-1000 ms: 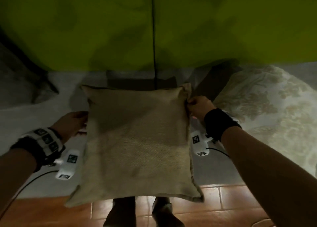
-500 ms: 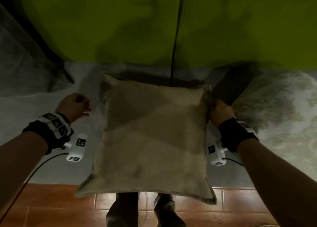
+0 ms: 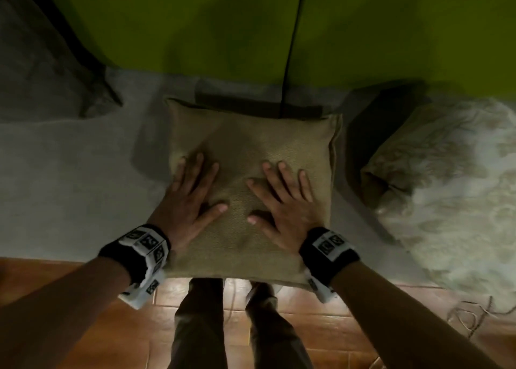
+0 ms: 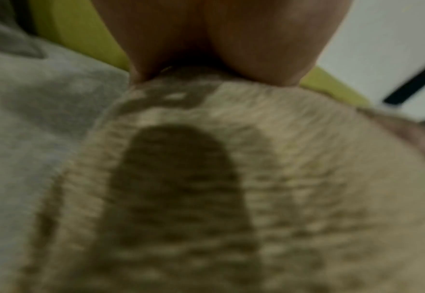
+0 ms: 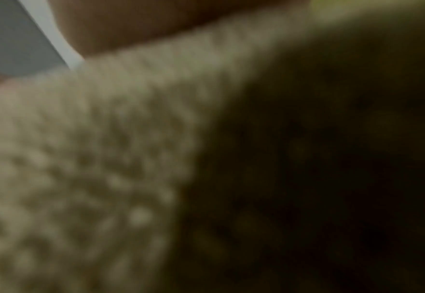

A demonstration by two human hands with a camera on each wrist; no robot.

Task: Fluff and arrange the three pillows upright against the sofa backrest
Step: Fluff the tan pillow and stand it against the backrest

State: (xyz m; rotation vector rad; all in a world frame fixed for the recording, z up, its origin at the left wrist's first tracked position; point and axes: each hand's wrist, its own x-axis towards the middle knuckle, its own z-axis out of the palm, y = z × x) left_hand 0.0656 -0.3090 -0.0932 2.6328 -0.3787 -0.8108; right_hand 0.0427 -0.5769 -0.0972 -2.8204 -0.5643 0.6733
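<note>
- Both hands, left hand (image 3: 192, 201) and right hand (image 3: 284, 206), press flat with fingers spread on the tan pillow (image 3: 251, 134), gripping nothing.
- The pillow lies flat on the sofa seat (image 3: 69, 178), before the green backrest (image 3: 195, 28).
- Fluffing step, likely; next, stand it upright against the backrest.

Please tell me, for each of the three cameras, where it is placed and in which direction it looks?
Head: from above, looking down at the tan pillow on the sofa seat; shows the left hand, right hand, forearms and legs.
Left wrist: low along the hand; palm heel on blurred weave.
Right wrist: closer still, weave mostly dark.
Shared: all three show the tan pillow.
</note>
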